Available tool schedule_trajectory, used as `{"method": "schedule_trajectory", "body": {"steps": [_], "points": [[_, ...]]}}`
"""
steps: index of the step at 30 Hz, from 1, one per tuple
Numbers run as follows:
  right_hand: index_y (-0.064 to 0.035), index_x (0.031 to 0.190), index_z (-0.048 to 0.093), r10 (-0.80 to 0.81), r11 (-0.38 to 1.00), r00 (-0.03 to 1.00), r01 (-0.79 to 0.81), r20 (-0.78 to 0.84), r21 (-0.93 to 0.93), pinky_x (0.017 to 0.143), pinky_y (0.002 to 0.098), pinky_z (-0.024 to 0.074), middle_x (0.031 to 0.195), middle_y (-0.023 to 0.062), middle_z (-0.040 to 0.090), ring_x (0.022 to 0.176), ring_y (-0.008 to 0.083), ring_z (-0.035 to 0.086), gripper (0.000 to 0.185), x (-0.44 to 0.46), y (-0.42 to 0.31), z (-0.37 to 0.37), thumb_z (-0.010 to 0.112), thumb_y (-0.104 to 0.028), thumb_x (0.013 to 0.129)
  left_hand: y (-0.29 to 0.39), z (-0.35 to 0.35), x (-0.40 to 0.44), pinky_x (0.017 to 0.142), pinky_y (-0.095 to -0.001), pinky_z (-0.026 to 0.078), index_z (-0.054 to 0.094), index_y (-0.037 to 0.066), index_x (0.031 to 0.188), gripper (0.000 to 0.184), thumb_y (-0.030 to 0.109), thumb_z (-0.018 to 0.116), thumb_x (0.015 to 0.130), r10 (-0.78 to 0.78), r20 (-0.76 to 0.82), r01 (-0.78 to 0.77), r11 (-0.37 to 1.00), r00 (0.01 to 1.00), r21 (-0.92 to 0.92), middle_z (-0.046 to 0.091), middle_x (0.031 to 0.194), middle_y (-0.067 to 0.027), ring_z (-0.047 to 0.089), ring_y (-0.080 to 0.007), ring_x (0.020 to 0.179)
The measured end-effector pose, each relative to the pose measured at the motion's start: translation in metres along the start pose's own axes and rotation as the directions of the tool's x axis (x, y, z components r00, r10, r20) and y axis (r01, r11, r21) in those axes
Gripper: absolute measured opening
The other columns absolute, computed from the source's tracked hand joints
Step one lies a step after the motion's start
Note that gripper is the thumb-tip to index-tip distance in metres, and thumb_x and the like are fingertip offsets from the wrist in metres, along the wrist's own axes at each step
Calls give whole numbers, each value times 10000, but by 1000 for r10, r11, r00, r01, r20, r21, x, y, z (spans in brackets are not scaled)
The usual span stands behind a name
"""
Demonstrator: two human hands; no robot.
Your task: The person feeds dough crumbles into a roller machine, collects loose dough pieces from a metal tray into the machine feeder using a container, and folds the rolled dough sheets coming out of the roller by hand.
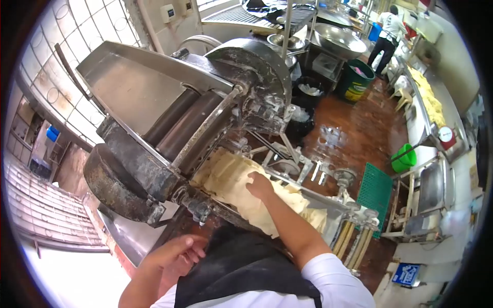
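A pale, thick sheet of dough (pixel 231 179) lies folded and uneven in the tray below the rollers of a large dough sheeter (pixel 169 118). My right hand (pixel 260 186) reaches over the dough, its fingers bent and closed on the top of it; the fingertips are partly hidden. My left hand (pixel 181 251) is held low beside my black apron (pixel 231 272), near the machine's front edge. Its fingers are loosely curled and apart from the thumb, with nothing visible in them. The metal rollers (pixel 187 123) sit above the dough, under a sloping steel feed chute (pixel 133 82).
Bulky wheel covers (pixel 257 61) flank the sheeter. To the right are a green mat (pixel 376 192), a lime bucket (pixel 404 158) and a bench with yellow dough (pixel 427 97). Farther back stand a dark green bin (pixel 354 79), large metal bowls (pixel 340 40) and another person (pixel 389 38).
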State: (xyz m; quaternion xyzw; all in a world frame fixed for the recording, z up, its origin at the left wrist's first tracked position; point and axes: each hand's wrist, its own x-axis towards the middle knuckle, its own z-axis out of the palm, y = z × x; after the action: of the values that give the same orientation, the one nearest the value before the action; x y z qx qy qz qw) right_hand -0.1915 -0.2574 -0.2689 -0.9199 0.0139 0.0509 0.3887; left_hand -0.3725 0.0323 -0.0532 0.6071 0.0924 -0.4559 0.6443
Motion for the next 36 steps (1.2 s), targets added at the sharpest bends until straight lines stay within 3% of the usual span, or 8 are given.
{"method": "schedule_trajectory", "body": {"steps": [5, 9, 12, 14, 18, 20, 30, 36], "points": [[-50, 856, 683, 9, 985, 889, 72, 457, -160, 753, 432, 488, 879, 185, 665, 831, 344, 626, 402, 14, -20, -65, 582, -425, 752, 3, -9, 31, 651, -304, 471, 491, 32, 1211, 788, 712, 438, 818, 96, -127, -109, 989, 987, -96, 639, 965, -136, 612, -189, 776], [-98, 877, 683, -259, 940, 912, 314, 317, -136, 748, 416, 500, 895, 105, 678, 861, 314, 628, 275, 20, 12, -59, 587, -335, 776, -5, -21, 50, 595, -311, 484, 516, 40, 1122, 774, 739, 444, 796, 123, -118, -142, 976, 985, -163, 625, 980, -145, 616, -199, 762], [-119, 894, 671, -711, 544, 657, 739, 249, -397, 719, 385, 513, 844, 76, 663, 835, 282, 631, 172, 36, 42, -62, 567, -214, 794, -12, -18, 59, 564, -323, 495, 514, 44, 1140, 750, 715, 445, 811, 144, -135, -176, 948, 980, -266, 626, 990, -142, 621, -204, 756], [-101, 893, 659, -467, 883, 883, 468, 48, -18, 682, 369, 513, 819, 75, 650, 784, 260, 621, 161, 37, 25, -84, 563, -199, 808, -12, -11, 63, 552, -330, 503, 511, 49, 1156, 722, 689, 445, 829, 186, -204, -246, 911, 961, -330, 627, 993, -138, 625, -209, 751], [-26, 915, 640, 193, 809, 975, -96, -108, 580, 615, 312, 492, 775, 47, 623, 671, 164, 586, 282, 41, -54, -147, 607, -302, 866, 10, 13, 64, 556, -323, 520, 500, 62, 1200, 598, 569, 472, 884, 281, -358, -431, 774, 890, -464, 627, 985, -133, 631, -231, 730], [6, 958, 628, 222, 673, 943, 35, -247, 739, 588, 268, 463, 790, 37, 602, 642, 113, 546, 414, 56, -70, -164, 624, -397, 864, 19, 21, 63, 555, -325, 520, 497, 63, 1204, 562, 530, 495, 892, 268, -399, -453, 740, 877, -498, 627, 983, -138, 630, -240, 722], [23, 905, 589, 148, 841, 988, -149, 44, 520, 370, 289, 409, 709, 74, 610, 480, 141, 576, 491, 118, -97, -189, 637, -459, 826, 39, 19, 78, 604, -381, 487, 598, 62, 965, 296, 270, 564, 757, 208, -149, -248, 621, 967, -744, 610, 856, -137, 589, -259, 734], [-63, 1193, 582, -134, 983, 898, 175, -420, 60, 775, 390, 484, 928, 184, 657, 853, 311, 634, 516, 90, -101, -168, 688, -347, 775, 24, 18, 107, 601, -355, 433, 595, 79, 892, 284, 285, 556, 702, 507, -35, -299, 450, 861, -841, 551, 756, -102, 516, -225, 663]]}}
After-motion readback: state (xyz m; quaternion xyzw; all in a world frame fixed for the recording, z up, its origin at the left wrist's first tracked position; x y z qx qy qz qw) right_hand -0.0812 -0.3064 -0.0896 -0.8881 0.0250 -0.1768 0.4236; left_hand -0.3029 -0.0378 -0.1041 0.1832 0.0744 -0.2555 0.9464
